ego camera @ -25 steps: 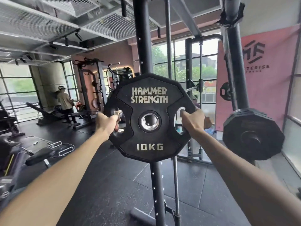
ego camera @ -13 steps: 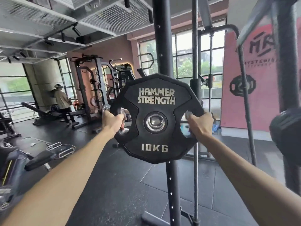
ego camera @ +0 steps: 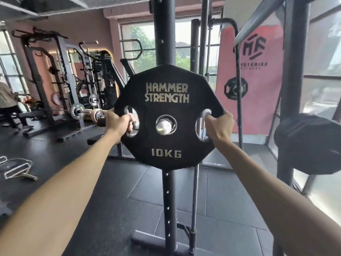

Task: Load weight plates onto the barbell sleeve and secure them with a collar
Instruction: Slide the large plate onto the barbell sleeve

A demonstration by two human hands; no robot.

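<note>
Upright (ego camera: 164,43) stands directly behind the plate (ego camera: 167,143), which hangs in mid-air, on edge, face to camera; a push forward off-line would clip the post. Second plate (ego camera: 310,145) at right is blurred and well apart; a swing that way risks a rim-to-rim knock. Left grip (ego camera: 118,124) and right grip (ego camera: 219,126) each curl through a side slot, wrapped round the rim. If one slips, the 10KG pivots on the other wrist and likely drops. Bore (ego camera: 166,124) shows something silver, too blurred to call it the sleeve; misalignment there would jam the plate at the tip. No collar in view.
</note>
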